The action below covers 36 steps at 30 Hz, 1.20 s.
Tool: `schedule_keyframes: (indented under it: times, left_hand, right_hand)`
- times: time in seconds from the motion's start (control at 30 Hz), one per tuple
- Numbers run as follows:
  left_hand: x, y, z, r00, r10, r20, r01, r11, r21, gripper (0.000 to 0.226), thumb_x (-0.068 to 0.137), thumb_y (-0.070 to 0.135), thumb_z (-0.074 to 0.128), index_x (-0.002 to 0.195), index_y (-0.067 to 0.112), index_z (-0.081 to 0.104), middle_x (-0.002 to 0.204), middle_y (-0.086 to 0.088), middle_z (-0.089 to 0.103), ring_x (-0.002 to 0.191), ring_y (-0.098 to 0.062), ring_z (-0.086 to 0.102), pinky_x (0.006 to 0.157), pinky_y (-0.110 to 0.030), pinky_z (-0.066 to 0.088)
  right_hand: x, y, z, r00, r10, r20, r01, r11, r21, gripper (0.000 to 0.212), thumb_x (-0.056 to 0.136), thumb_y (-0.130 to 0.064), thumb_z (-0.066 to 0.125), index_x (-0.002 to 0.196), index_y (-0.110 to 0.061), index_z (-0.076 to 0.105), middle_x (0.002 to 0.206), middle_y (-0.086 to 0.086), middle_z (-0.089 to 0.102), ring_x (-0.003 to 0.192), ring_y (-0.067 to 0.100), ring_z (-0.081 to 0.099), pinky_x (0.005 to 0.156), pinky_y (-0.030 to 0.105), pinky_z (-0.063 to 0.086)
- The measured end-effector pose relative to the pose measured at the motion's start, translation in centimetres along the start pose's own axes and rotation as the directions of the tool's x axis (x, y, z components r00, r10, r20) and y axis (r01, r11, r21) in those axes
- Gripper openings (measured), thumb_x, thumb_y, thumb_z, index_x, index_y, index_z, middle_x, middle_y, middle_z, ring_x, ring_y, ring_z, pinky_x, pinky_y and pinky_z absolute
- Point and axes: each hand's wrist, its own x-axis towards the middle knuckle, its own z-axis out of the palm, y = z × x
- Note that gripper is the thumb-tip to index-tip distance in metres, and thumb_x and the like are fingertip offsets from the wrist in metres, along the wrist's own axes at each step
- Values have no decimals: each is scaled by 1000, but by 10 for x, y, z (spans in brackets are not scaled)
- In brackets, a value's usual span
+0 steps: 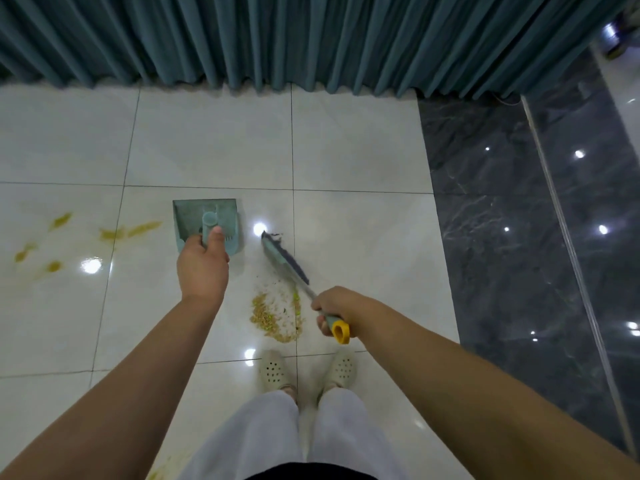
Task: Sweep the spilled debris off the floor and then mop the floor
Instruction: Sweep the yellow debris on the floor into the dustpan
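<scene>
A pile of tan grain-like debris (274,317) with a few green bits lies on the white tiled floor (360,161), just in front of my feet. My left hand (202,268) grips the handle of a teal dustpan (207,218) held over the floor to the left of the pile. My right hand (334,311) grips a hand brush (285,259) by its grey handle with a yellow end; the dark bristles point away from me, just beyond the pile.
Yellow-brown liquid smears (130,231) stain the tiles at the left, with more at the bottom left (162,469). A teal curtain (311,39) hangs along the far side. Dark marble flooring (502,237) and a glass panel edge (571,244) lie to the right.
</scene>
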Motion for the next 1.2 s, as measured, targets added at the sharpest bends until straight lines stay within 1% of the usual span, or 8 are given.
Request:
schedule_keyframes:
  times: [0.1,0.2,0.37,0.53,0.73,0.9,1.1,1.2]
  left_hand:
    - [2,5,-6,1000,12,-27,-11,1000,5,36,95,45,43,68,22,47,71,-8,58,66,-27,56,65,-38,50]
    - [3,10,-9,999,-4,-52,3,1000,-16,37,95,45,43,73,17,50,72,-8,58,67,-27,56,65,-37,49]
    - [8,20,-10,993,-39,-108,32,997,-66,38,95,46,43,84,11,54,70,-5,57,64,-24,55,61,-33,47]
    - [19,36,-4,980,-82,-181,65,993,-101,34,94,47,44,78,18,53,64,-1,56,56,-19,52,56,-30,44]
    - [32,52,14,936,-168,-310,129,982,-141,31,93,46,45,73,24,51,63,-1,55,53,-17,51,56,-33,45]
    - [27,54,34,867,-245,-433,188,967,-171,34,94,48,43,73,22,51,63,0,56,55,-19,52,60,-38,47]
    - [4,49,46,781,-342,-522,234,936,-263,32,95,47,43,76,23,52,64,1,55,54,-16,51,57,-33,46]
    - [-9,46,45,743,-376,-554,245,923,-298,31,96,44,43,75,22,51,64,0,55,53,-16,50,55,-32,43]
  right_hand:
    - [-10,-7,-2,999,-45,-2,45,999,-6,22,99,-11,43,79,-2,45,60,7,42,45,12,35,32,11,34]
    - [-17,-21,-12,993,-107,-40,105,993,-52,21,98,-10,43,79,-3,46,63,8,43,46,13,38,34,12,35]
    - [-22,-68,-49,976,-187,-110,173,977,-123,9,99,-10,44,99,-1,47,67,10,44,47,13,39,33,13,36]
    - [-13,-128,-84,959,-252,-126,224,953,-203,28,99,-7,42,126,0,43,67,10,43,49,12,40,31,11,37]
    - [12,-199,-106,959,-269,-85,240,937,-253,34,99,-3,39,132,4,41,66,10,42,51,11,39,33,11,39]
    - [42,-242,-90,969,-239,-58,197,897,-396,38,99,-4,40,136,-3,40,72,9,44,52,11,42,33,11,39]
    - [51,-267,-58,956,-284,70,252,674,-694,30,99,-5,39,128,-1,45,73,11,47,54,13,45,42,21,42]
    - [52,-267,-43,963,-249,101,235,603,-762,33,99,-6,40,131,-3,43,73,11,48,52,13,45,36,15,42]
